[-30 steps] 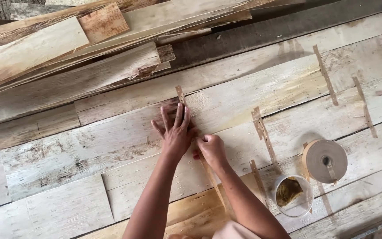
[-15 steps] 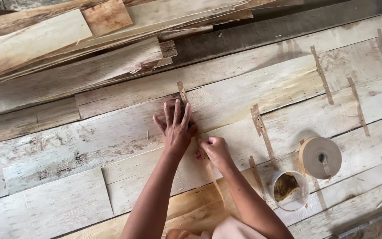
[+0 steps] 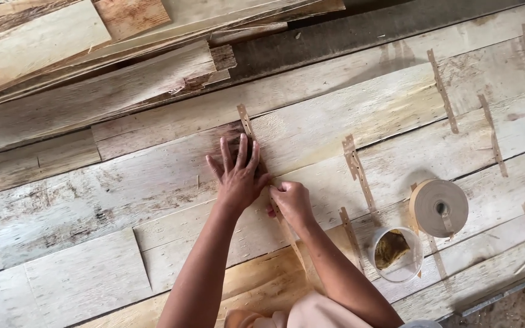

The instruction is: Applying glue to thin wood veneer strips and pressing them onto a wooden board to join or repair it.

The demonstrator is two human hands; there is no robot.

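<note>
The left hand (image 3: 238, 176) lies flat, palm down, fingers spread, on a strip of brown tape (image 3: 256, 159) that runs across the seam between two pale veneer sheets (image 3: 153, 194). It grips nothing; it presses. The upper end of the strip shows above the fingertips, stuck to the wood.

The right hand (image 3: 290, 203) sits just beside the left, touching it at the thumb side. Its fingers are curled down onto the lower run of the same strip, pinching or pressing it against the sheet; which of the two cannot be told from here. Below this hand the strip continues down toward the person's body.

The sheets lie edge to edge and cover the whole work surface. More tape strips (image 3: 356, 170) are already stuck across seams to the right, some near the hands, others well apart toward the far right edge.

A tape roll (image 3: 439, 208) stands on its edge to the right of the right forearm. Just beside it, lower left, is a small clear cup (image 3: 396, 255) holding something brown and wet-looking.

A stack of loose veneer (image 3: 92, 54) lies at upper left, well apart from the hands.
</note>
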